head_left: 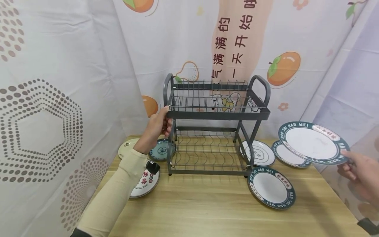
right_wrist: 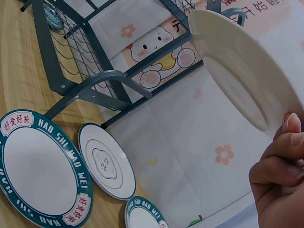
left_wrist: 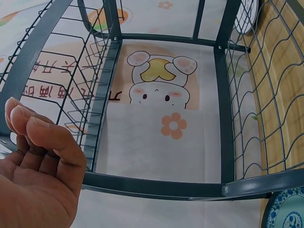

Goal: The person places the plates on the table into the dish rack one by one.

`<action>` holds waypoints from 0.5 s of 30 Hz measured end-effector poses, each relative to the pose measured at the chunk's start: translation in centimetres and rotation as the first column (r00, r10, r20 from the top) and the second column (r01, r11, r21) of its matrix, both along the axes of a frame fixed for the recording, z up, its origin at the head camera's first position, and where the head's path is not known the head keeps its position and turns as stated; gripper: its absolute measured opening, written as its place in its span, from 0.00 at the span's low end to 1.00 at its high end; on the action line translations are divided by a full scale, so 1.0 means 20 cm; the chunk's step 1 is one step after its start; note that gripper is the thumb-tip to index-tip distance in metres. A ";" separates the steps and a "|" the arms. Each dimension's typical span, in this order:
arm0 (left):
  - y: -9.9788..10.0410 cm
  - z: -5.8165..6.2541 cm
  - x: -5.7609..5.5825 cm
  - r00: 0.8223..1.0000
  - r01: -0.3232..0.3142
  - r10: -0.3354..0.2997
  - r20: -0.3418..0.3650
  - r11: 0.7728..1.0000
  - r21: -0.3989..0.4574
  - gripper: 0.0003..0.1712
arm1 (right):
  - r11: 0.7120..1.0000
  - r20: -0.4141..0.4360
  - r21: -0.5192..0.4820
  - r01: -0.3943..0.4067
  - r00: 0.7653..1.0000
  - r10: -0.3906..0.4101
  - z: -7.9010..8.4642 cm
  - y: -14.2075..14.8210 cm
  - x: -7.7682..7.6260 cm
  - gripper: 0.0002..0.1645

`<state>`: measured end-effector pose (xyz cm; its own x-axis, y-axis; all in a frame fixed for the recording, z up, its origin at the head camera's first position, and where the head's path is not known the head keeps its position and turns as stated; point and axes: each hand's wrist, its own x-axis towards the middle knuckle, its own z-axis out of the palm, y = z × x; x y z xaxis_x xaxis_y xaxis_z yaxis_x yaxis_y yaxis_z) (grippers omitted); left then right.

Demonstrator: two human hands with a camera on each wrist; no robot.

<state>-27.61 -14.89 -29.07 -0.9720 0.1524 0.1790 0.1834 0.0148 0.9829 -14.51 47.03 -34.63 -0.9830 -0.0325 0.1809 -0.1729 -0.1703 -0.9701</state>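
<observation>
A dark grey two-tier dish rack (head_left: 217, 115) stands upright on the wooden table. My left hand (head_left: 155, 126) grips the front left corner of its upper tier, thumb on top and fingers curled beneath. Off to the right of the rack, my right hand (head_left: 359, 171) pinches the rim of a white plate (head_left: 312, 143) with a green lettered border, holding it in the air. The right wrist view shows that plate's pale underside (right_wrist: 247, 61), with fingers curled below the edge. Neither tier of the rack carries a plate.
Right of the rack lie a green-bordered plate (head_left: 270, 187), a white line-patterned plate (head_left: 258, 153) and another green-bordered plate (head_left: 290, 154). On the left are a blue patterned plate (head_left: 162, 149), a cream plate (head_left: 126, 148) and a red-lettered plate (head_left: 145, 186). A printed curtain (head_left: 189, 39) hangs behind.
</observation>
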 end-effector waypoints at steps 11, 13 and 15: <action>-0.01 0.00 0.00 1.000 0.008 -0.008 -0.009 1.000 -0.004 0.36 | 0.963 -0.136 -0.241 -0.123 0.986 0.092 0.11 -0.07 -0.04 0.30; -0.01 0.00 0.00 1.000 0.011 -0.011 -0.008 1.000 -0.004 0.36 | 0.951 -0.181 -0.266 -0.160 0.977 0.113 0.13 -0.08 -0.05 0.31; 0.00 0.00 0.00 1.000 0.013 -0.013 -0.008 1.000 -0.006 0.36 | 0.956 -0.190 -0.259 -0.137 0.978 0.088 0.15 -0.09 -0.05 0.30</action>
